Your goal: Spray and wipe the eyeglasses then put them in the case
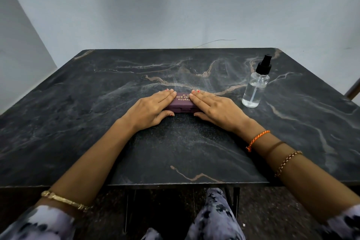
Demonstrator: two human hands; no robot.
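A maroon eyeglass case (182,104) with gold lettering lies closed on the dark marble table (78,115), in the middle. My left hand (151,110) rests flat on its left end, thumb at the front edge. Over the case's right end lies my right hand (216,110), fingers on the lid and thumb at the front. To the right of my right hand stands a clear spray bottle (255,85) with a black pump top, upright and apart from the hand. No eyeglasses and no cloth are visible.
The table's far edge meets a pale wall. A metal leg or bar (353,89) shows at the far right edge. My knees (214,216) in patterned fabric are below the table's near edge.
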